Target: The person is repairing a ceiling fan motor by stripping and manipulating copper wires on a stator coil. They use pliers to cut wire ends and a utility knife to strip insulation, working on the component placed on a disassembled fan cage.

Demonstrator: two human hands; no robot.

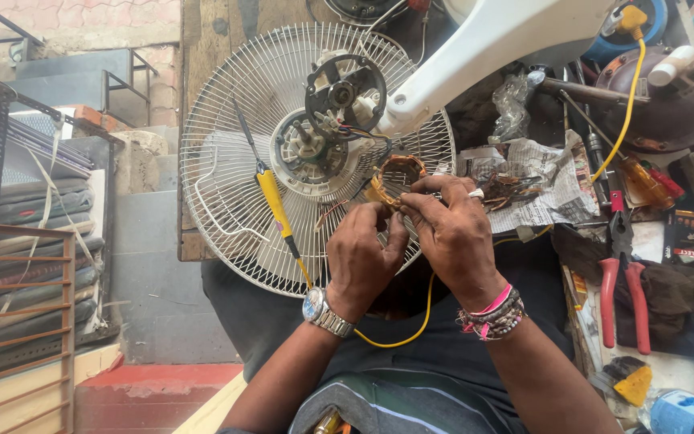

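Observation:
A white wire fan guard (226, 177) lies in front of me with the open fan motor (332, 120) at its hub. My left hand (363, 257), with a wristwatch, and my right hand (453, 229), with bead bracelets, meet over the guard's lower right. Both pinch thin wires at a copper winding coil (399, 175) that sits between the fingertips. The white fan neck (483, 56) rises to the upper right. A yellow-handled screwdriver (275, 205) rests on the guard, left of my left hand.
Red-handled pliers (622, 281) lie on the bench at right, beside crumpled newspaper (552, 189) and an orange-handled screwdriver (644, 181). A yellow cable (624, 120) runs down from the top right. Metal shelving (10, 241) stands at left. A blue bottle (684, 411) is at bottom right.

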